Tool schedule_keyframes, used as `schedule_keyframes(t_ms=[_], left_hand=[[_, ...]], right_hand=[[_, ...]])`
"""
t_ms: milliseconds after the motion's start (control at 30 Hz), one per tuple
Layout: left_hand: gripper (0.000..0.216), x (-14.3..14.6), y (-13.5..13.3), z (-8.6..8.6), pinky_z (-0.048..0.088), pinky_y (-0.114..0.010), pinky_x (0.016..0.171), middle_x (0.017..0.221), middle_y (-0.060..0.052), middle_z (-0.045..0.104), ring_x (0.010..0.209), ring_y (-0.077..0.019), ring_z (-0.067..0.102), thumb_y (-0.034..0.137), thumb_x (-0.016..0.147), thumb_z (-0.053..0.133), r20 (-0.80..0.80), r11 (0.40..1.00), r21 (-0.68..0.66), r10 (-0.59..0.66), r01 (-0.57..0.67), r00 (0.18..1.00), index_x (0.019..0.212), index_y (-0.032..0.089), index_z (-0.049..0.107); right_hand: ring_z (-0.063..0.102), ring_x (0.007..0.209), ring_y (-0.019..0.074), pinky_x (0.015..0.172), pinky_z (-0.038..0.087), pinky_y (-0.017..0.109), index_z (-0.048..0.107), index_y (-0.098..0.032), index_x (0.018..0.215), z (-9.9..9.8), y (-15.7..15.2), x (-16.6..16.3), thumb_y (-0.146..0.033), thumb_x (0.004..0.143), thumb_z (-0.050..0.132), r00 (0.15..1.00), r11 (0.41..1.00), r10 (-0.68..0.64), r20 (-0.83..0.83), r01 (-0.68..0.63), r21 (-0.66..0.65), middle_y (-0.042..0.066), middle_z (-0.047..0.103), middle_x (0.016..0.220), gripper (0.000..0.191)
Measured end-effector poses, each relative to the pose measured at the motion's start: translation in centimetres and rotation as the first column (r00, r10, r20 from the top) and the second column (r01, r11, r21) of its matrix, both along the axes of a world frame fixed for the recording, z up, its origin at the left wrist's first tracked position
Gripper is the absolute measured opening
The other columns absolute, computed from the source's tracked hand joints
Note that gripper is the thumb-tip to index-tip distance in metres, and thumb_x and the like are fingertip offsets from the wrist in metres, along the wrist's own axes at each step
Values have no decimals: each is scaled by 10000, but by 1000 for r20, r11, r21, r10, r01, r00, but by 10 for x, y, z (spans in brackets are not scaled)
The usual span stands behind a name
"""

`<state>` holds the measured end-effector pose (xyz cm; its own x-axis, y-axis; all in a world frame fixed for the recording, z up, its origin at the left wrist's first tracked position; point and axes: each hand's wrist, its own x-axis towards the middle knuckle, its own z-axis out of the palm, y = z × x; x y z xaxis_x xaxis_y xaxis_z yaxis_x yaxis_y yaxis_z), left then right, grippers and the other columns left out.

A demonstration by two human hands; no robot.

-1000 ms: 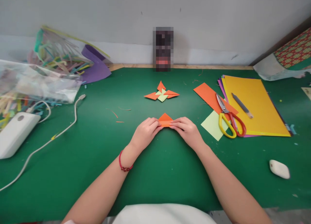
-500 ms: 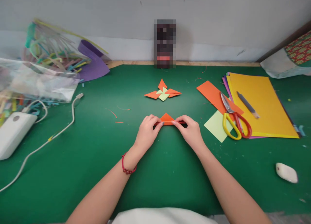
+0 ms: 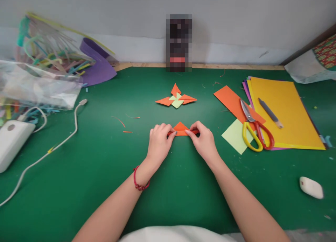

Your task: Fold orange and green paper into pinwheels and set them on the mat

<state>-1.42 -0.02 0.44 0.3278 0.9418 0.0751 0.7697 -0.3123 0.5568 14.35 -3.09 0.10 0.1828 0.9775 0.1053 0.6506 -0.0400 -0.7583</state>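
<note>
A small folded orange paper lies on the green mat, its triangular tip pointing away from me. My left hand pinches its left end with curled fingers. My right hand pinches its right end the same way. A red bead bracelet sits on my left wrist. Beyond the hands rests a finished orange and pale-green paper pinwheel.
Yellow-handled scissors lie on an orange strip and a pale-green square. A yellow sheet stack carries a grey pen. A white eraser sits right. At left are a white charger, its cable, and a bag of paper strips.
Both hands have shifted slightly along the orange paper's lower fold, pressing it flatter. The view has tilted a little; nothing else on the mat moved.
</note>
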Motion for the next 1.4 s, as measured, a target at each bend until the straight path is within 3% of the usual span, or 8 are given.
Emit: schedule_keyframes(t_ms=[200, 867, 1200, 1400], left_hand=[[106, 3, -1, 2, 333, -330, 693, 799, -19, 605, 791, -203, 505, 207, 842, 569, -58, 999, -19, 29, -30, 998, 753, 192, 514], [124, 8, -5, 1, 317, -351, 654, 806, -57, 622, 748, -229, 514, 231, 900, 468, -250, 994, 111, 22, 6, 968, 804, 184, 531], [122, 8, -5, -2, 315, -359, 656, 805, -66, 626, 750, -237, 521, 247, 890, 479, -283, 985, 170, 32, 17, 959, 816, 175, 543], [206, 8, -7, 0, 352, -372, 717, 798, -85, 604, 785, -254, 531, 355, 855, 528, -335, 957, 279, 172, -76, 926, 807, 157, 560]], right_hand=[[594, 784, 213, 725, 415, 355, 467, -224, 800, 0, 1, -3, -212, 825, 528, 1000, 1000, -4, 13, 4, -18, 31, 617, 807, 67], [523, 653, 186, 611, 350, 307, 393, -227, 703, 0, -3, -9, -158, 863, 461, 975, 999, -14, 222, 5, 40, 22, 561, 715, 187], [508, 649, 183, 608, 363, 297, 392, -228, 693, 1, -2, -9, -132, 849, 463, 976, 999, -10, 219, 2, 35, 24, 546, 713, 196], [496, 661, 181, 626, 375, 290, 402, -220, 702, 0, -3, -9, -139, 856, 456, 968, 1000, -1, 251, -7, 28, 23, 536, 727, 182]])
